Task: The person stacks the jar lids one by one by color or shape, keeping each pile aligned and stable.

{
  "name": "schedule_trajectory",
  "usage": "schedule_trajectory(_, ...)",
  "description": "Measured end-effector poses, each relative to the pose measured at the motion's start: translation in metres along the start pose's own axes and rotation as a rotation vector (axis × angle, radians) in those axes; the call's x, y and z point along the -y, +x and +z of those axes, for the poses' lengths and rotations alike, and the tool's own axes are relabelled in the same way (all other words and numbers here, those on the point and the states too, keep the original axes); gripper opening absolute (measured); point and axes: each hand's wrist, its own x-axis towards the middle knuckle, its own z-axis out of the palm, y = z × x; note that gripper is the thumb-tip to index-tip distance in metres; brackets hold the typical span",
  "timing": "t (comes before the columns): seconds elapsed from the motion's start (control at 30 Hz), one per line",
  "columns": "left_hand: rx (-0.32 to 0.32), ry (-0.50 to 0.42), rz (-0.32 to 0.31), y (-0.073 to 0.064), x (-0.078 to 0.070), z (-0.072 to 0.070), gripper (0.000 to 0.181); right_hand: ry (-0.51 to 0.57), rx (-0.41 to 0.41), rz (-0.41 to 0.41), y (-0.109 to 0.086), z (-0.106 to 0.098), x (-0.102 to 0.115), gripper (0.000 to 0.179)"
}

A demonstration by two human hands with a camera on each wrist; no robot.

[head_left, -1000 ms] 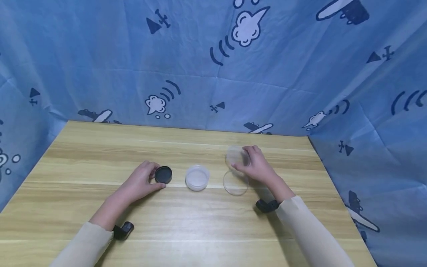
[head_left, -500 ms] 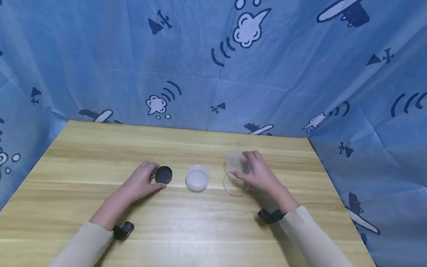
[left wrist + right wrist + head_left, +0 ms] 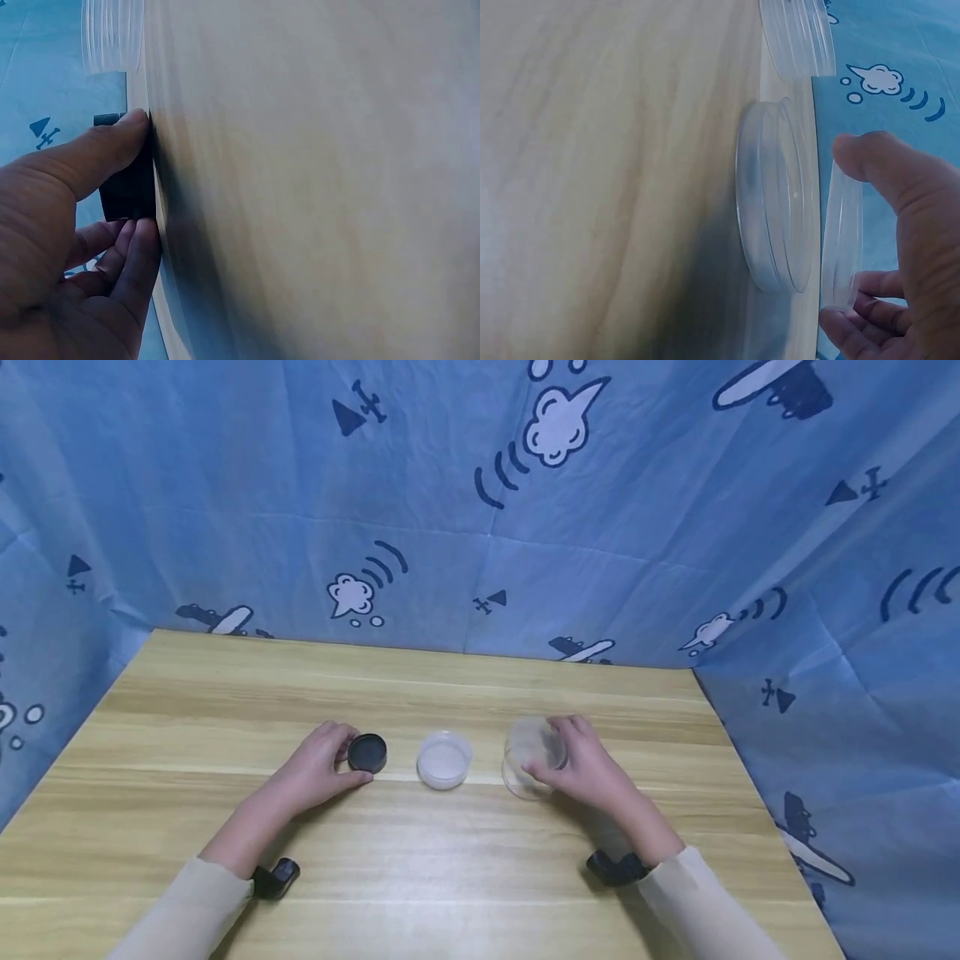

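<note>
In the head view, my left hand (image 3: 318, 768) holds a small, round black container (image 3: 367, 753) on the table, thumb on the near side and fingers on the far side. The left wrist view shows that thumb and those fingertips against the black wall (image 3: 129, 191). My right hand (image 3: 588, 764) pinches a clear round lid (image 3: 843, 240) by its edge. Below the lid stands a clear shallow dish (image 3: 761, 195), partly covered by it in the head view. A gap separates lid and dish in the right wrist view. Between the hands stands a translucent ribbed tub (image 3: 444, 762).
All of this is on a light wooden table (image 3: 420, 877). A blue printed cloth (image 3: 427, 485) hangs behind the table and at its sides. Each wrist wears a black camera (image 3: 275, 878).
My right hand has brought the clear lid nearer to me, from behind the dish to over it. My left hand, the black container and the tub stay put.
</note>
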Motion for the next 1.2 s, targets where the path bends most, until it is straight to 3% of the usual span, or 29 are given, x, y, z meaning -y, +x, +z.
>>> schedule_trajectory(0.67, -0.007, -0.004, 0.005, -0.001, 0.0, 0.0, 0.053, -0.026, 0.016, -0.008, -0.02, 0.008, 0.008, 0.086)
schedule_trajectory(1.2, -0.014, -0.012, 0.005, -0.002, 0.0, -0.001, 0.052, -0.046, 0.016, -0.032, -0.023, 0.013, 0.01, 0.082)
